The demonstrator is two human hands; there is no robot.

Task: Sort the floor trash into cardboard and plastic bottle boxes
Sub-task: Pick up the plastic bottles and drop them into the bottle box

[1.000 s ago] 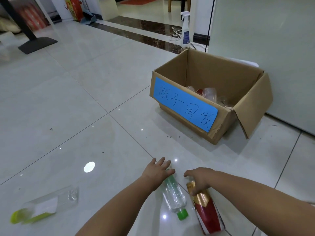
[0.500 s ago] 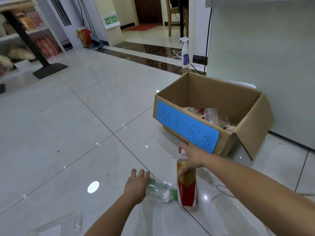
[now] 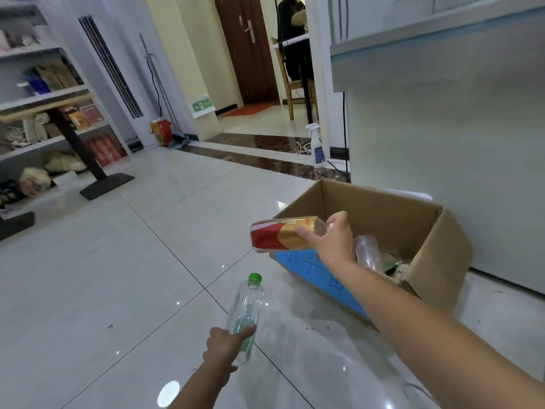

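Note:
My right hand [image 3: 331, 239] grips a bottle with a red and gold label [image 3: 283, 234] by its neck end, holding it sideways in the air over the near left corner of the open cardboard box [image 3: 436, 261]. The box has a blue paper label [image 3: 298, 265] on its front and holds clear plastic bottles [image 3: 368, 252]. My left hand [image 3: 224, 346] holds a clear bottle with a green cap [image 3: 247, 305] by its base, raised above the floor, cap pointing away from me.
The box stands on white floor tiles against a pale wall or counter [image 3: 457, 143]. A spray bottle [image 3: 317, 146] stands behind it by cables. Shelves [image 3: 44, 113] and a black table foot [image 3: 106, 184] are at left. A person sits on a chair [image 3: 295, 54] beyond the doorway.
Both hands have lifted their bottles off the floor. The right hand has carried the red and gold bottle up to the box's rim. The view has tilted upward.

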